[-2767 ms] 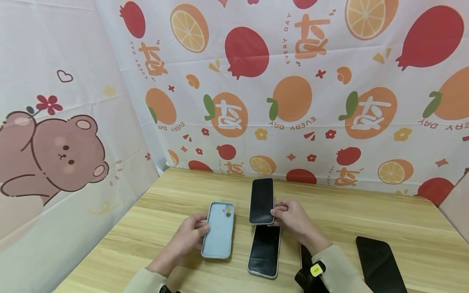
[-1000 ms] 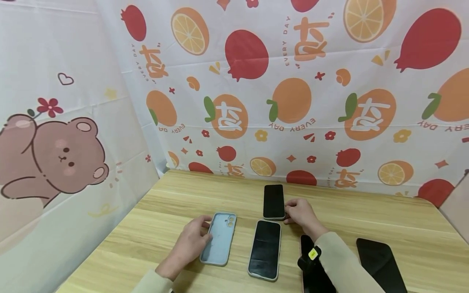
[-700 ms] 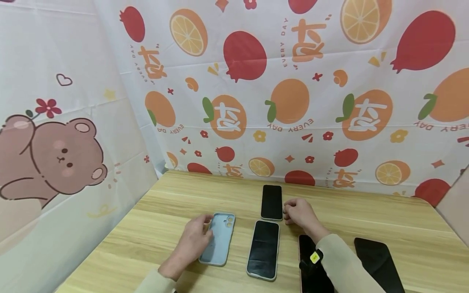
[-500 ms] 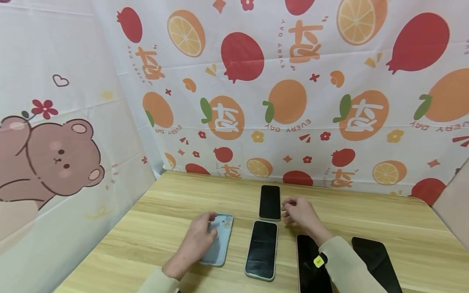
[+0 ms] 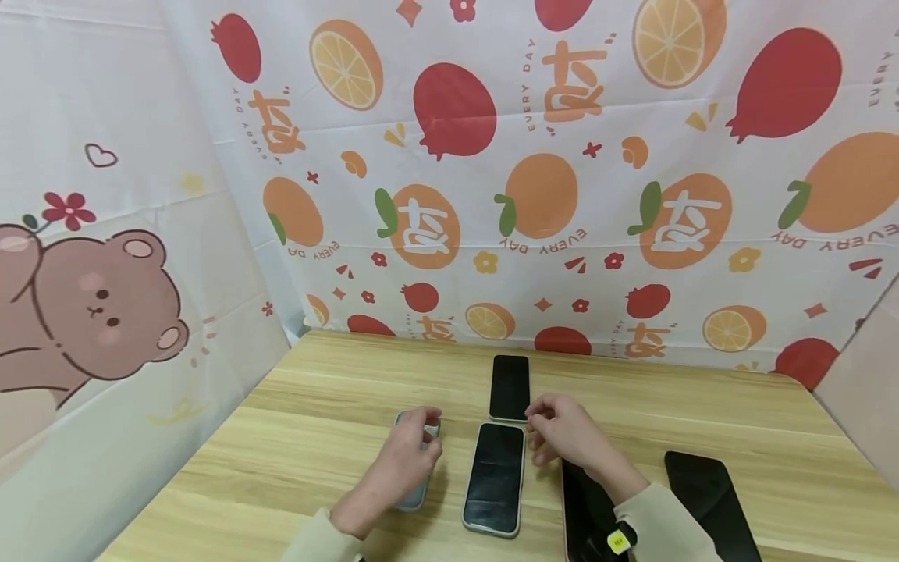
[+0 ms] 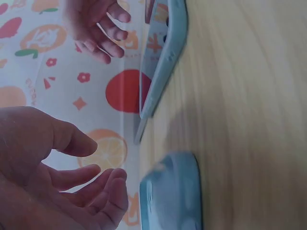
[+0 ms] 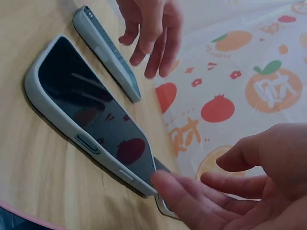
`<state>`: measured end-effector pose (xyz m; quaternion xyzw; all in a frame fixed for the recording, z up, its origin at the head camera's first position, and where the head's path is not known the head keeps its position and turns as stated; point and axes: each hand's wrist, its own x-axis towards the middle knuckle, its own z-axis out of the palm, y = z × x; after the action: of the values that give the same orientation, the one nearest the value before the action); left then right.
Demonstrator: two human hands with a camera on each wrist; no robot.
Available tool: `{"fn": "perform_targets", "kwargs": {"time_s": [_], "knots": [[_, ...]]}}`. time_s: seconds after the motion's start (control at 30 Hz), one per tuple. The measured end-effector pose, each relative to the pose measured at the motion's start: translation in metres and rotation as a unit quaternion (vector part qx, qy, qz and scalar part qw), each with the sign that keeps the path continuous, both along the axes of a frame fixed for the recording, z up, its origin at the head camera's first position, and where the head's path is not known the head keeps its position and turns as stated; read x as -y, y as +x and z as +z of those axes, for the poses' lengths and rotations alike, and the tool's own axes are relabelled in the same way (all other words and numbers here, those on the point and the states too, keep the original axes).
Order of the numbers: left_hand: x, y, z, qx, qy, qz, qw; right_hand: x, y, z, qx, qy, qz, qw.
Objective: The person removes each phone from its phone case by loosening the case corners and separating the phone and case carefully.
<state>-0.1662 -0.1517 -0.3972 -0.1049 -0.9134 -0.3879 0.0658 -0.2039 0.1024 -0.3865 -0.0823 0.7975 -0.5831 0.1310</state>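
1. At lower centre of the head frame, left grip [image 5: 407, 457] over the blue case [image 5: 414, 499], thumb and fingers apart, holding nothing.
2. Right grip [image 5: 562, 433] also apart, empty, near the far phone [image 5: 509, 388] and cased phone [image 5: 494, 480], mid-frame; contact I can't tell.
3. I'd pinch lightly from the sides, evenly.

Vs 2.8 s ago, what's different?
Right hand let go of the uncased phone, which now lies on the table just beyond the cased phone. Left hand released the blue case, now on the table, and moved rightward over it. Unchanged: the cased phone, the far-right phone and the phone by the right forearm.
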Motion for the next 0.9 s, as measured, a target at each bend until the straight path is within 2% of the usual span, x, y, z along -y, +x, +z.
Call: {"fn": "perform_targets", "kwargs": {"time_s": [0.2,0.47,0.6,0.77,0.9], "knots": [[-0.014,-0.002,0.003,0.017,0.014,-0.027,0.9994,-0.001,0.014,0.001,-0.001,0.011,0.015,0.9998],[-0.028,-0.004,0.006,0.057,0.007,-0.034,0.9978,0.0,0.024,-0.005,0.015,0.001,0.039,0.9991],[-0.032,-0.005,0.005,0.065,-0.004,-0.041,0.997,0.001,0.027,-0.006,0.033,0.008,0.047,0.9983],[-0.038,-0.007,0.0,0.095,-0.023,-0.052,0.9938,0.004,0.031,-0.007,0.054,0.009,0.063,0.9965],[-0.042,-0.009,-0.004,0.104,-0.028,-0.058,0.9925,0.006,0.032,-0.012,0.059,0.011,0.062,0.9963]]}}
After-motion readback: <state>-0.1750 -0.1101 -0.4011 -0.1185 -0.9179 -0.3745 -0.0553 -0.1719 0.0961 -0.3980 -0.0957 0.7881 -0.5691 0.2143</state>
